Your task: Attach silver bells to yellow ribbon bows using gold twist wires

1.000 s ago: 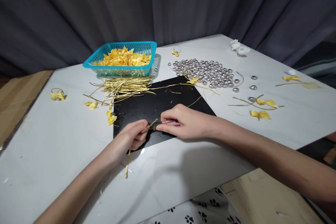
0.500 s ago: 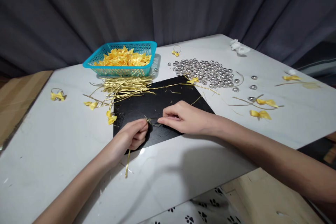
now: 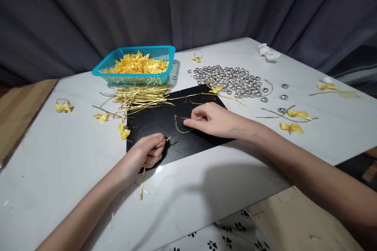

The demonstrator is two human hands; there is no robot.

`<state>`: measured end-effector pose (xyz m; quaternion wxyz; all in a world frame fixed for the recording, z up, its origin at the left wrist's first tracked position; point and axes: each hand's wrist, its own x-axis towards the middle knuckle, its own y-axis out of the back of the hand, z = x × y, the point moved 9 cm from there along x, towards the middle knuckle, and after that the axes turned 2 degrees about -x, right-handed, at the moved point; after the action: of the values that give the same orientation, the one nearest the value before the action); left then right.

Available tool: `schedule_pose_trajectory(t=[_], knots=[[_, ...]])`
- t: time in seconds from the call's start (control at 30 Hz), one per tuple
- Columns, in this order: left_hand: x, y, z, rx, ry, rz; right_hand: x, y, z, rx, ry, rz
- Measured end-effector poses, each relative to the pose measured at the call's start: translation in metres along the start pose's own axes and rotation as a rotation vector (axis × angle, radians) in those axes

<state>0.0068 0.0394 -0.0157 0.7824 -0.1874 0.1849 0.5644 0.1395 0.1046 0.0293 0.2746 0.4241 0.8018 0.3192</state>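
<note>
Wires [image 3: 141,185] poke out both ends of your closed left hand [image 3: 148,151] at the mat's [image 3: 153,125] near edge while your right hand [image 3: 210,119] pinches a pinkish tool [image 3: 200,119], so imo a loose left grip could let them slip and splay everywhere tbh.

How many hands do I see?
2: the left hand, holding gold wire by the near left corner of the black mat, and the right hand, farther right above it.
</note>
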Motion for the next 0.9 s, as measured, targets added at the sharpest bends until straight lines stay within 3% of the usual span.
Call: schedule_pose_trajectory(t=[0.1, 0.27, 0.5, 0.63, 0.77, 0.9], knots=[[0.000, 0.001, 0.000, -0.014, 0.003, 0.000, -0.003, -0.012, 0.002, 0.024, -0.011, -0.126], [-0.001, 0.003, 0.002, -0.029, -0.014, 0.019, -0.004, -0.016, -0.005, -0.090, 0.097, -0.093], [0.000, 0.007, 0.001, 0.018, -0.022, 0.123, -0.005, -0.046, -0.020, 0.587, 0.094, -0.150], [0.001, 0.006, -0.002, 0.050, -0.026, 0.140, -0.007, -0.061, -0.022, 0.729, 0.057, -0.166], [0.001, 0.003, -0.001, 0.067, -0.021, 0.108, -0.007, -0.058, -0.024, 0.848, 0.074, -0.153], [0.001, 0.001, -0.001, 0.072, 0.006, 0.072, -0.001, -0.038, -0.001, 1.025, -0.058, 0.027]])
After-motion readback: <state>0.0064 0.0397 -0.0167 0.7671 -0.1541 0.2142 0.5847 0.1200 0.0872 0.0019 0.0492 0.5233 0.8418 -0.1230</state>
